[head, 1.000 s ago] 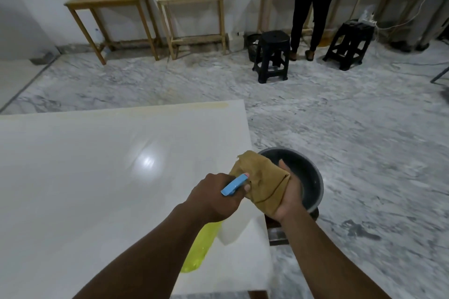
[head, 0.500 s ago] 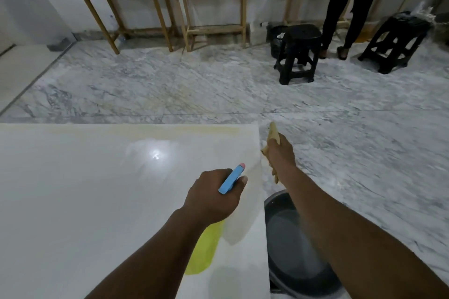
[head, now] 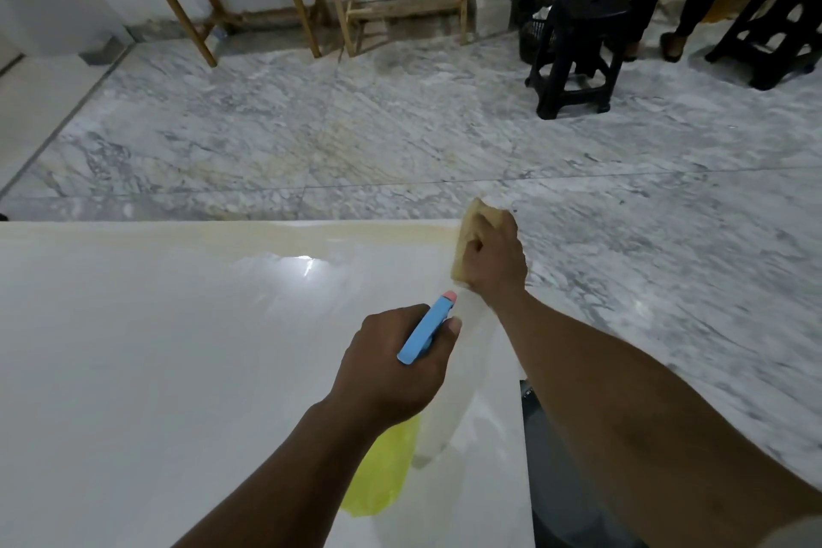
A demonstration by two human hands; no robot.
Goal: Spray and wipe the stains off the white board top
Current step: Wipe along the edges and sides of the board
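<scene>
One yellowish stain band (head: 311,234) along far edge of white board top (head: 155,369); we judge rest wiped. Right hand (head: 491,263) grips cloth (head: 472,222) at band's right end; left hand (head: 391,369) grips spray bottle (head: 382,476).

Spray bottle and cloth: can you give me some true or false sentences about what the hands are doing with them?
1. The left hand holds the spray bottle. True.
2. The right hand is empty. False: it grips a cloth.
3. The cloth is at the far right corner of the white board. True.
4. The liquid in the spray bottle is red. False: it is yellow-green.
</scene>
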